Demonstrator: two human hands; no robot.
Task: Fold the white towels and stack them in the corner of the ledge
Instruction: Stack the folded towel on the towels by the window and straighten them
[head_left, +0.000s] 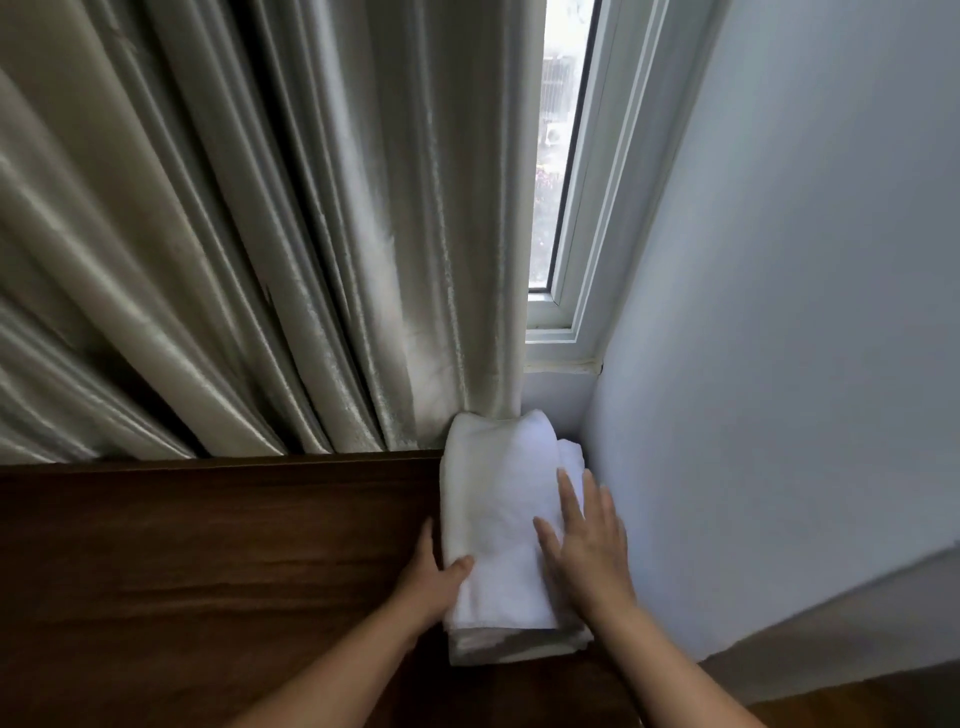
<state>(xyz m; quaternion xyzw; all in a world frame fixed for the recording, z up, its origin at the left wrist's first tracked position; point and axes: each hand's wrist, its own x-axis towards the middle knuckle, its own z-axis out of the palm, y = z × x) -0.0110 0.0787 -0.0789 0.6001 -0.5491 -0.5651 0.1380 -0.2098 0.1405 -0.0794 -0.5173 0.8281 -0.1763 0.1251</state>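
Observation:
A stack of folded white towels (496, 509) lies in the right corner of the dark wooden ledge (208, 561), pushed against the wall. My right hand (587, 545) rests flat on top of the stack with its fingers spread. My left hand (434, 577) presses against the stack's left side, thumb on the top towel and fingers along the edge. The lower towels show only as layered edges at the near end of the stack.
Heavy beige curtains (234, 234) hang behind the ledge and touch the far end of the stack. A narrow window (558, 156) with a white frame sits above the corner. A pale wall (805, 312) bounds the right side.

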